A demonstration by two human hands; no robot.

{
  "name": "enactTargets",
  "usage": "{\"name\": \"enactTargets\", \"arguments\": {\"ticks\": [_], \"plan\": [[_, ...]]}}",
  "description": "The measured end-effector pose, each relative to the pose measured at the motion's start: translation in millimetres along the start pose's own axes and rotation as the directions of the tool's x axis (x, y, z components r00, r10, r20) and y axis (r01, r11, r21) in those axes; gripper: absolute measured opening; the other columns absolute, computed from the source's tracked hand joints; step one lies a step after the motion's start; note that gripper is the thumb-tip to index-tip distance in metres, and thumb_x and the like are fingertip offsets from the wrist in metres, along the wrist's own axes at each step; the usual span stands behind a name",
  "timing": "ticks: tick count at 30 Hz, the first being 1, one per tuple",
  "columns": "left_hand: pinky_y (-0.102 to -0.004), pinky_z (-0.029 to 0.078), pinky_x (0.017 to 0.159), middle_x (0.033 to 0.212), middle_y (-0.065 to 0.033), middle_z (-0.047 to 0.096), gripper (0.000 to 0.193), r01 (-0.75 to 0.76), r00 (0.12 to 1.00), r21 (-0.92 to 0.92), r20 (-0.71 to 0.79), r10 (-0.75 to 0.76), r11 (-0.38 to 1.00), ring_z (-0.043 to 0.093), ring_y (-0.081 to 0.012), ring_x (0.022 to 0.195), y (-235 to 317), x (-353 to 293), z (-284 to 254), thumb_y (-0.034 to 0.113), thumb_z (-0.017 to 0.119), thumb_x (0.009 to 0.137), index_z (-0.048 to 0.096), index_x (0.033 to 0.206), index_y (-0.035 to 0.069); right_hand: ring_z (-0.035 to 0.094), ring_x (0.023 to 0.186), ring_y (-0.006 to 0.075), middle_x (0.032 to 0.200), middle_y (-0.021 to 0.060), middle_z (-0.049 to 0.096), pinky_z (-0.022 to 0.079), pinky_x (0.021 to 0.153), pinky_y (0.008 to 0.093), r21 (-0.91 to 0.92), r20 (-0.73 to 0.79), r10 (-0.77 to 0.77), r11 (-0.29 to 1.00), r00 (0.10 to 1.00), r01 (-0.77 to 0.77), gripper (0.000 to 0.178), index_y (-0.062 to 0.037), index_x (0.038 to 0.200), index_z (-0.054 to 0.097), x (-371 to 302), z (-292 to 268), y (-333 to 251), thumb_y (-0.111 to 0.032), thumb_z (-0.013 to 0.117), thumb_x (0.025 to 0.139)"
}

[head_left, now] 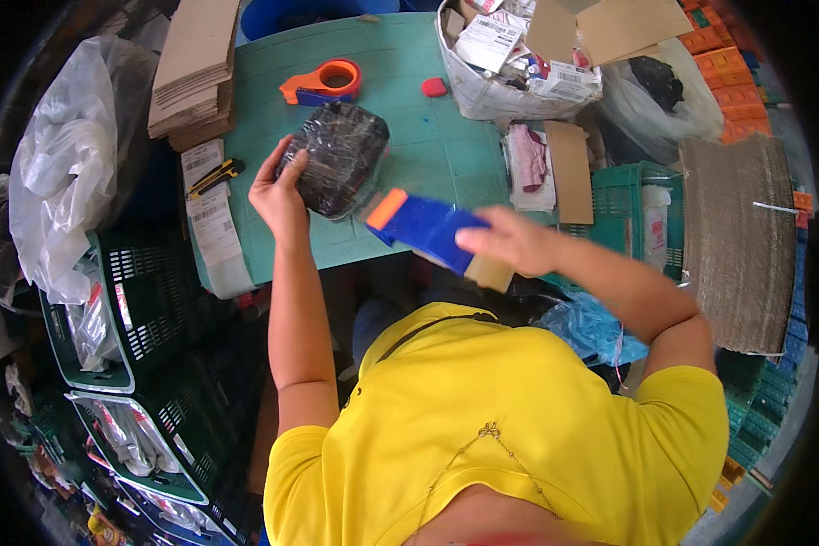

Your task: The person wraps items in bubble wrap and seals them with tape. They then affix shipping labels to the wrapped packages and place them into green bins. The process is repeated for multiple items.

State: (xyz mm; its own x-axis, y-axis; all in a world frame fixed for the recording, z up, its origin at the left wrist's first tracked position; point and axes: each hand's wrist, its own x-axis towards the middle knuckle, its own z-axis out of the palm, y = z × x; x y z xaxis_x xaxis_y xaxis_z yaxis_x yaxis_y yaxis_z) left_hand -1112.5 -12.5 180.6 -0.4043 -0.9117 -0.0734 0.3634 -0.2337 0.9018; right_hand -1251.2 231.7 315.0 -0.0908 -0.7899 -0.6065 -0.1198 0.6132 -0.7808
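My left hand (280, 187) grips the left side of a black parcel (341, 159) wrapped in shiny clear film, its thumb on the upper face. The parcel is tilted above the green table (446, 150). In my right hand (510, 241) is a blue tape dispenser (428, 229) with an orange front end, the fingers wrapped round its rear. That front end is close to the parcel's lower right corner, and clear film shows between them. Farther back on the table lie an orange tape dispenser (326, 82) and a small red object (434, 87).
Flattened cardboard (191, 68) is stacked at the far left, near a yellow-black utility knife (215, 178) lying on a label strip (214, 227). A white sack (469, 96) full of labels stands at the back right. Green crates (146, 300) line the left, and corrugated cardboard (735, 246) the right.
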Motion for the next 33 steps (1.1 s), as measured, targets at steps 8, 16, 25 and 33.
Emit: {"name": "enactTargets", "arguments": {"ticks": [8,16,25,33], "plan": [[-0.0232,0.051,0.073,0.092,-0.0103,0.070,0.033,0.043,0.999,0.049,0.017,-0.044,0.998,0.064,-0.0124,0.077,3.1,0.7,4.9,-0.007,0.070,0.079,0.068,0.112,-0.006,0.065,0.099,0.0362,0.105,0.0220,0.067,0.049,0.085,0.0489,-0.537,-0.236,0.031,0.829,0.971,-0.156,0.049,0.0020,0.114,0.058,95.8,51.6,75.8,-0.041,0.059,0.092],[-0.0375,0.022,0.116,0.151,-0.0200,0.036,0.067,-0.217,0.924,0.584,0.381,-0.028,0.782,0.024,-0.0240,0.144,7.8,-101.2,-38.1,0.006,0.072,0.081,0.046,0.142,0.001,0.060,0.093,0.0370,0.102,0.0202,0.061,0.045,0.089,0.0440,-0.602,-0.772,-0.536,0.789,0.342,-0.121,0.052,0.0011,0.108,0.053,132.7,5.6,130.5,-0.039,0.073,0.082],[-0.0421,0.029,0.115,0.159,-0.0257,-0.009,0.114,-0.271,0.643,0.749,0.609,-0.465,0.605,0.007,-0.0420,0.147,5.6,-103.8,-81.2,-0.002,0.077,0.073,0.000,0.156,0.010,0.059,0.102,0.0202,0.114,0.0130,0.061,0.045,0.091,0.0336,0.505,-0.598,0.120,0.824,0.792,0.256,0.076,0.0072,0.120,0.052,202.0,64.0,129.6,-0.059,0.066,0.085],[-0.0430,0.028,0.115,0.161,-0.0227,-0.002,0.107,-0.182,0.445,0.807,0.577,-0.685,0.562,0.007,-0.0408,0.148,-23.7,-37.1,-116.6,-0.011,0.062,0.070,0.005,0.157,0.014,0.024,0.144,0.0374,0.154,0.0261,0.025,0.018,0.115,0.0556,-0.619,-0.716,-0.568,0.785,0.406,0.008,0.081,0.0020,0.148,0.028,234.5,59.8,69.2,-0.048,0.057,0.092]]}}
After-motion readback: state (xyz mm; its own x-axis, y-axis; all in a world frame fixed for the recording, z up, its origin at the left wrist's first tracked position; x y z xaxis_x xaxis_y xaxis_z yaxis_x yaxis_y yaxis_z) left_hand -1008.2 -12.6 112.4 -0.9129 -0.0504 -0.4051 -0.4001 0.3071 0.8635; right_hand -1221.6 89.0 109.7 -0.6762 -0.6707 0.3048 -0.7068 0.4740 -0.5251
